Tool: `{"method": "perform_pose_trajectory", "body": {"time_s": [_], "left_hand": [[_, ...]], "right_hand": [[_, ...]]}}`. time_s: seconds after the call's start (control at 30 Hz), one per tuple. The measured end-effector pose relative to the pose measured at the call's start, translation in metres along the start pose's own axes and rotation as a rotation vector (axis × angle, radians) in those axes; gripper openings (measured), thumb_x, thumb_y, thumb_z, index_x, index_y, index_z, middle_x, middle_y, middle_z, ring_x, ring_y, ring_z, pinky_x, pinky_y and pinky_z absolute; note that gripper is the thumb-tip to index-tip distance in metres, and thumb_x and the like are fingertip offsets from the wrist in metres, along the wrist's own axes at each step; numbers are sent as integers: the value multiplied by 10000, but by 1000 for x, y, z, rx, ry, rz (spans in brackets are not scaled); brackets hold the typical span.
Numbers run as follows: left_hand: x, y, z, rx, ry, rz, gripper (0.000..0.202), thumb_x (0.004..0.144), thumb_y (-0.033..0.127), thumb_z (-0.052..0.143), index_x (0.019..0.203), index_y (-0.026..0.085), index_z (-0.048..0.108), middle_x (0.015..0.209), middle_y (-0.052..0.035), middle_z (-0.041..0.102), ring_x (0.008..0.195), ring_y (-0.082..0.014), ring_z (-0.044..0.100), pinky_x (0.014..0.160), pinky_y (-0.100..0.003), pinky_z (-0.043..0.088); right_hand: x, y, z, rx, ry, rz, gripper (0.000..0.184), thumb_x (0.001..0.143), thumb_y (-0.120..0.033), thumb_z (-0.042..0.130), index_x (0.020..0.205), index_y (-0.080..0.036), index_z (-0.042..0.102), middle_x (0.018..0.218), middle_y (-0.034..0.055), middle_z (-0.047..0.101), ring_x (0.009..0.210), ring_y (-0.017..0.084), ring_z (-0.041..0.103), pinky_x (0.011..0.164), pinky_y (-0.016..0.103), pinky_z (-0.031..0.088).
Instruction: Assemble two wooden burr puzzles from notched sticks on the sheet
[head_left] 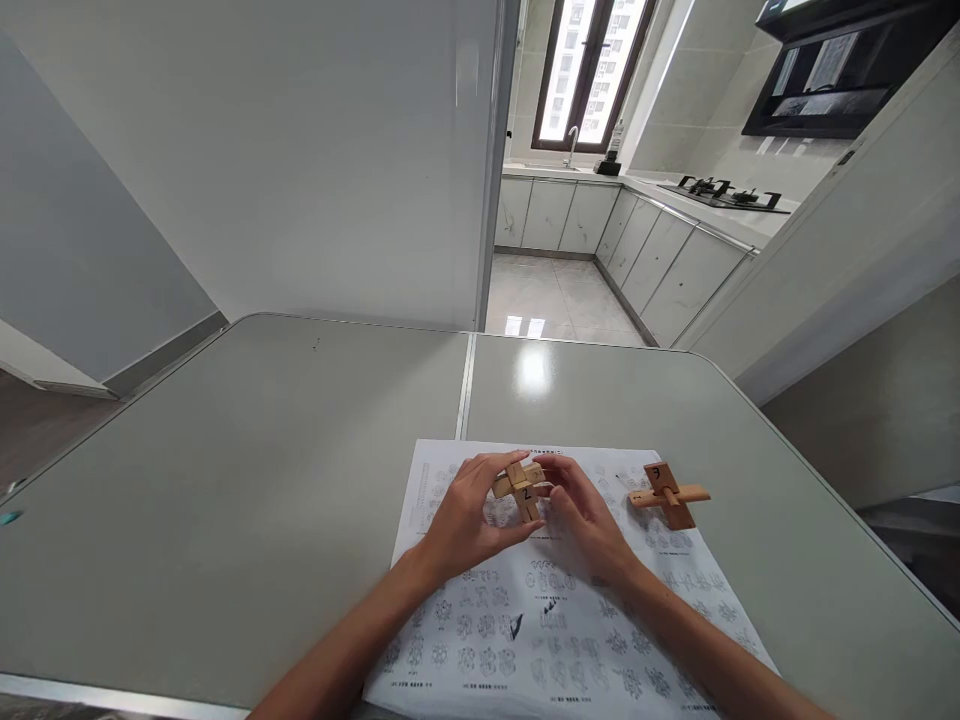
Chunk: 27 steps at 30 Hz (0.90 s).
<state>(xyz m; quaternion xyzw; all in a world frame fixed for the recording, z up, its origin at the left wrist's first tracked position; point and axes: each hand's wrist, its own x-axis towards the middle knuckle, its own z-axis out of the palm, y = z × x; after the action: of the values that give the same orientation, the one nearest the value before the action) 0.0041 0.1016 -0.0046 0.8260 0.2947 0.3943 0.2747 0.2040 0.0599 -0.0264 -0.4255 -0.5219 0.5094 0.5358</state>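
Note:
A small wooden interlocking puzzle (523, 490) with numbers inked on its pieces is held up between my two hands over the printed sheet. My left hand (472, 510) grips it from the left, fingers along the top and thumb under its lower end. From the right, my right hand (585, 515) has its curled fingertips at the puzzle's side; its grip is partly hidden. Right of that hand, a second wooden puzzle assembly (667, 496), crossed from flat numbered pieces and a rod, lies at the sheet's right edge. The white instruction sheet (450, 690) shows rows of small line drawings.
The grey-green table (225, 520) has a metal seam (466, 385) across it and a rounded far edge. Beyond it stand a pale wall panel (337, 150) and a kitchen with white cabinets (555, 213). A small teal item (10, 517) sits at the far left edge.

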Motion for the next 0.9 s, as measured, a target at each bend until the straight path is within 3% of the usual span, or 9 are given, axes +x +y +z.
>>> {"method": "perform_pose_trajectory", "body": {"time_s": [0.23, 0.37, 0.53, 0.73, 0.9], "left_hand": [[0, 0, -1, -19, -23, -3, 762, 809, 320, 882, 1467, 328, 498, 1395, -69, 663, 1264, -288, 639, 1068, -475, 527], [0, 0, -1, -38, -74, 30, 737, 835, 344, 866, 1470, 326, 492, 1406, -69, 664, 1275, -287, 635, 1078, -478, 519], [0, 0, -1, -75, -90, 2, 737, 840, 352, 866, 1471, 325, 489, 1429, -69, 651, 1274, -280, 629, 1077, -464, 519], [-1, 1, -1, -88, -110, -16, 739, 835, 337, 867, 1472, 323, 493, 1406, -72, 660, 1239, -282, 643, 1064, -462, 522], [0, 2, -3, -85, -123, -1, 737, 825, 292, 869, 1460, 331, 497, 1371, -56, 675, 1205, -271, 656, 1054, -445, 524]], "right_hand": [[1, -1, -4, -113, 104, -3, 304, 984, -531, 667, 1160, -286, 705, 1078, 52, 709, 956, 232, 662, 912, 371, 547], [2, 2, -5, -94, 74, 41, 263, 1000, -509, 654, 1114, -279, 709, 1100, 55, 712, 1000, 236, 666, 872, 350, 546], [2, 2, -6, -97, -16, 16, 306, 1013, -515, 631, 1202, -281, 690, 1149, 67, 700, 1057, 245, 655, 889, 347, 534], [0, 5, -4, -133, -2, 39, 327, 1012, -563, 603, 1027, -241, 656, 834, 3, 598, 725, 183, 545, 662, 298, 453], [0, 7, -2, -159, -14, 12, 351, 1027, -590, 550, 946, -250, 579, 734, -26, 520, 651, 174, 470, 610, 296, 400]]}}
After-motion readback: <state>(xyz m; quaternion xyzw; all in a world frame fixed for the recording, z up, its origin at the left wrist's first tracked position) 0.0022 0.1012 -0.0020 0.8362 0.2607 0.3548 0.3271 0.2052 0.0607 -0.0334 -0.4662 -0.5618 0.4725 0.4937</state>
